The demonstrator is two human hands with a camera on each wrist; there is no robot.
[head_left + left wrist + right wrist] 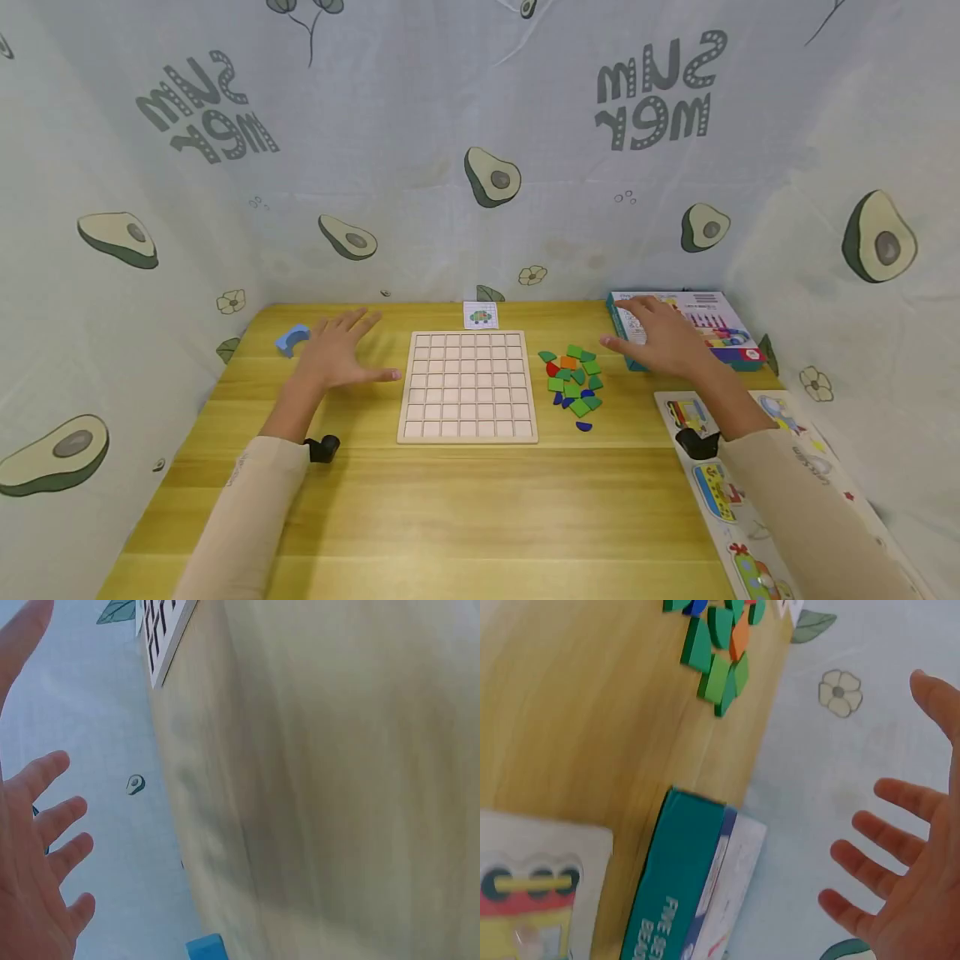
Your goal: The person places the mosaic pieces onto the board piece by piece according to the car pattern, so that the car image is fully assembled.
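Note:
My left hand hovers over the table's left side, fingers spread and nothing in it. Just beyond it lies a blue arch-shaped block, whose end also shows in the left wrist view. Between the hands lies a wooden grid board with square cells. A small picture card with a green turtle-like drawing stands behind the board. To the board's right is a loose pile of green, blue, red and orange pieces. My right hand, fingers apart and holding nothing, is raised in front of a flat box.
The teal-edged box lies at the back right. A white picture puzzle board extends along the right side under the right forearm. A patterned cloth hangs behind the table and at both sides.

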